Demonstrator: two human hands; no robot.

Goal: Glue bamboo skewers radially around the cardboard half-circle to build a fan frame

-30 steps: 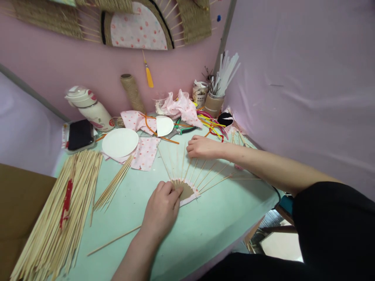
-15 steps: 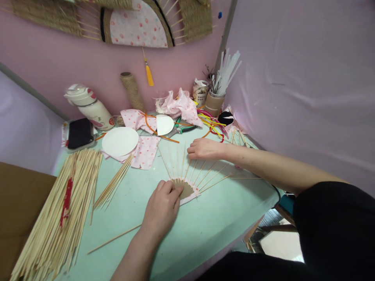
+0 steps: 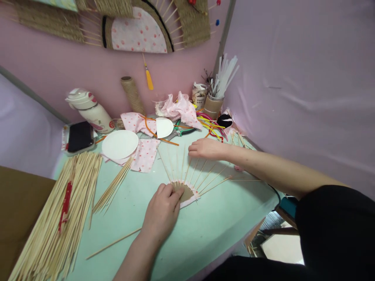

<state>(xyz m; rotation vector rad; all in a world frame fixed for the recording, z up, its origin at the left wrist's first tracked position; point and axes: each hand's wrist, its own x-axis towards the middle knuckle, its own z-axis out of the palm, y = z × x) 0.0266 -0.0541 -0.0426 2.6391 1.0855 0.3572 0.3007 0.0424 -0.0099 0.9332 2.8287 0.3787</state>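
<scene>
A small half-round cardboard base (image 3: 188, 196) edged with pink patterned cloth lies on the green table, thin sticks (image 3: 207, 175) fanning out from its curved edge. My left hand (image 3: 165, 203) presses on the cardboard with its fingers bent together, near the inner ends of the sticks. Above the outer ends of the middle sticks, my right hand (image 3: 205, 149) has its fingers curled at one stick; the fingertips hide exactly what they grip. A loose stick (image 3: 114, 244) runs toward my left wrist.
Stick piles (image 3: 55, 218) lie on the left beside a cardboard box (image 3: 20, 218). Behind are a white oval (image 3: 120, 144), bottle (image 3: 90, 111), twine roll (image 3: 133, 95), cloth (image 3: 181, 109), pliers (image 3: 186, 131) and jars (image 3: 213, 105). Fans (image 3: 140, 31) hang on the wall.
The view has tilted slightly, so everything sits a little lower in the picture. Both hands stay at nearly the same places on the fan.
</scene>
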